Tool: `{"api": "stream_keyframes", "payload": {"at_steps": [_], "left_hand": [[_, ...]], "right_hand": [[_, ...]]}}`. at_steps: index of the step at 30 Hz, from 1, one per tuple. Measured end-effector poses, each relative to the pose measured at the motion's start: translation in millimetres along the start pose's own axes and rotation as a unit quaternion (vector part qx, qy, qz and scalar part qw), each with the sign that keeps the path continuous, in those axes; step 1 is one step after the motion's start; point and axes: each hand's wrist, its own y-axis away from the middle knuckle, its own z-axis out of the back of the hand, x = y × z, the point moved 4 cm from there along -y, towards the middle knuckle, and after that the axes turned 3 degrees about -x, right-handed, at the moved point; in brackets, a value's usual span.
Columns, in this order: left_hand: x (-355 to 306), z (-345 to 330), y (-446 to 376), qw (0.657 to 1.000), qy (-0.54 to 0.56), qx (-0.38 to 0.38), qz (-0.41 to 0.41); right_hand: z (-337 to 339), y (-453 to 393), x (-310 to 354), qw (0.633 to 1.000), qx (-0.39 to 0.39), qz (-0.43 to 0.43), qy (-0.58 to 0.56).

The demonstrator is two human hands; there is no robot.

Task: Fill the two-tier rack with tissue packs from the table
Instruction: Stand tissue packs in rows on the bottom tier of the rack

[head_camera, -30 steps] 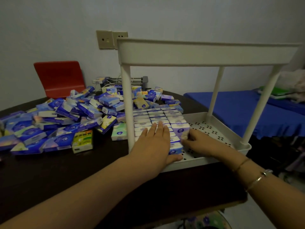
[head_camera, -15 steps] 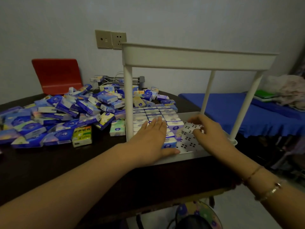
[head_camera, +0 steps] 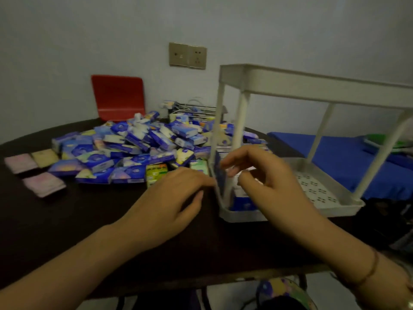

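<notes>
The white two-tier rack [head_camera: 312,87] stands at the table's right end, blurred by motion. Its perforated lower tray [head_camera: 324,198] holds rows of tissue packs at its left side, and a blue pack [head_camera: 243,204] shows at the front. My right hand [head_camera: 259,175] hovers over those packs with curled fingers, hiding most of them, and nothing is visible in it. My left hand [head_camera: 172,198] is palm down above the bare table just left of the rack's front post, empty. A large pile of loose tissue packs [head_camera: 143,148] lies behind it.
A green-yellow pack [head_camera: 156,172] sits at the pile's near edge. Pink and beige flat packs [head_camera: 43,184] lie at the far left. A red chair back [head_camera: 118,96] stands by the wall. A blue-covered bed [head_camera: 348,157] is to the right of the dark table [head_camera: 89,220].
The view has swung left. My left hand came off the packs in the lower tray and now is outside the rack; my right hand shifted left over the packs.
</notes>
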Motion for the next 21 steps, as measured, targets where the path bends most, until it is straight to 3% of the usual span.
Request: {"api": "stream_keyframes", "payload": {"at_steps": [5, 9, 13, 16, 21], "left_hand": [[82.0, 15.3, 50.1, 0.991, -0.064, -0.043, 0.108], [137.7, 28.4, 73.7, 0.968, -0.143, -0.078, 0.192], [166.3, 22.7, 78.1, 0.945, -0.157, -0.018, 0.288], [172.2, 11.0, 77.6, 0.937, -0.171, 0.036, 0.301], [172.0, 14.4, 79.7, 0.946, -0.12, -0.011, 0.3]], "right_hand": [[-83.5, -33.8, -9.0, 0.998, 0.051, 0.013, 0.022], [-134.5, -65.3, -37.2, 0.996, 0.048, -0.007, 0.075], [-165.2, -97.1, -65.6, 0.988, 0.024, -0.003, 0.155], [-174.5, -114.4, -82.4, 0.976, -0.007, -0.048, 0.214], [-174.2, -129.2, -106.8, 0.967, -0.073, -0.206, 0.13]]}}
